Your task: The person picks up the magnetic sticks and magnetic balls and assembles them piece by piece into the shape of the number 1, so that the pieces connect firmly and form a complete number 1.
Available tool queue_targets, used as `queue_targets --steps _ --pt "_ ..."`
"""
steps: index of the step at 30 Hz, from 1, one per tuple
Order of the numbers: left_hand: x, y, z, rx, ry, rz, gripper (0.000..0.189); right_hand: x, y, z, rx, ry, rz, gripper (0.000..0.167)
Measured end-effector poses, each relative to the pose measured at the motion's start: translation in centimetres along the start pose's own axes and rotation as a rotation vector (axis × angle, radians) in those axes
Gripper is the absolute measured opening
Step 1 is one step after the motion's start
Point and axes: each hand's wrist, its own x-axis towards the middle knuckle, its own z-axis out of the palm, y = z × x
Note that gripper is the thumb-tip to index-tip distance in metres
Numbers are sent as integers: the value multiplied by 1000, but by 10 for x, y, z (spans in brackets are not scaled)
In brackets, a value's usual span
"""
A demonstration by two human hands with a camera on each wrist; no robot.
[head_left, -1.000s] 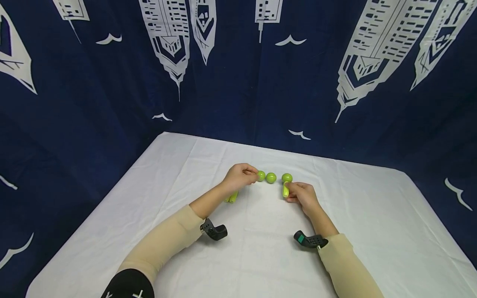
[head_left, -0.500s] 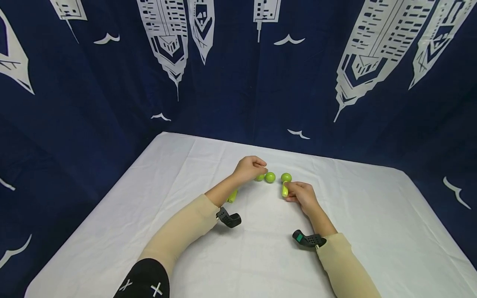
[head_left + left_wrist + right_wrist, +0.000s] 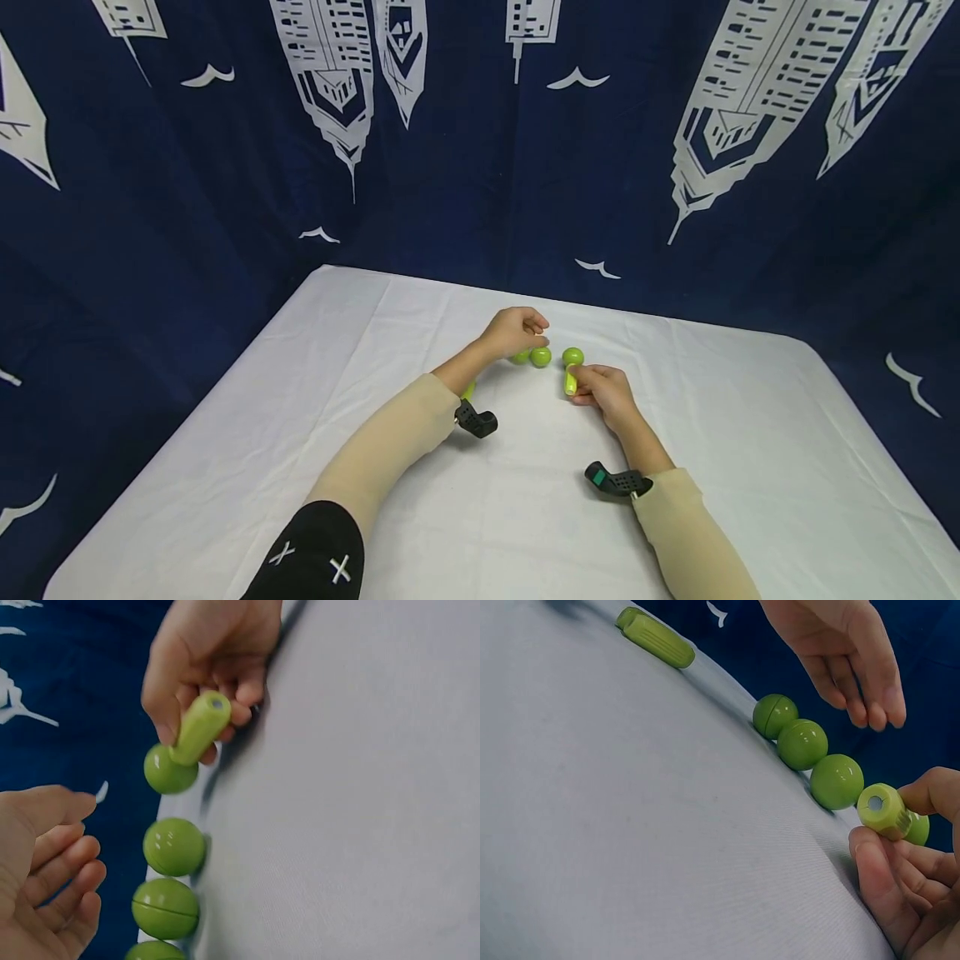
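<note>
My right hand [image 3: 606,393] pinches a short lime-green ribbed handle [image 3: 571,380] with a small hole in its end. Right behind the handle is a shiny green ball [image 3: 169,771]; I cannot tell whether the two are joined. My left hand [image 3: 514,332] hovers over the row's other balls, fingers loosely bent and nothing in them. Below it sit a green ball [image 3: 837,781], a second ball [image 3: 802,744] with a seam line and a third ball [image 3: 775,716], close together. Farther left, loose green handles [image 3: 658,640] lie on the cloth, partly covered by my left arm in the head view.
A white cloth covers the table [image 3: 525,500]. Its far edge runs just behind the balls, against a dark blue curtain [image 3: 465,208] with white building prints. Black wrist cameras [image 3: 477,419] stick out inward from both sleeves.
My left hand has moved right and away from me, from beside the leftmost ball to above the row, and its fingers have spread. The right hand keeps its hold on the handle, nearly still.
</note>
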Motion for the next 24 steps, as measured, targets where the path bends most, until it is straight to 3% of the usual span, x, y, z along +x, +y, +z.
queue_targets --steps 5,10,19,24 --pt "7 -7 3 121 -84 40 37 0 1 1 2 5 1 33" --pt "12 -14 3 167 -150 50 41 -1 0 1 -5 4 -11 32" --pt "17 -20 7 194 -197 46 41 -1 0 0 -19 5 -6 34" --pt "14 -17 11 270 -195 55 34 -1 1 1 -22 4 -20 33"
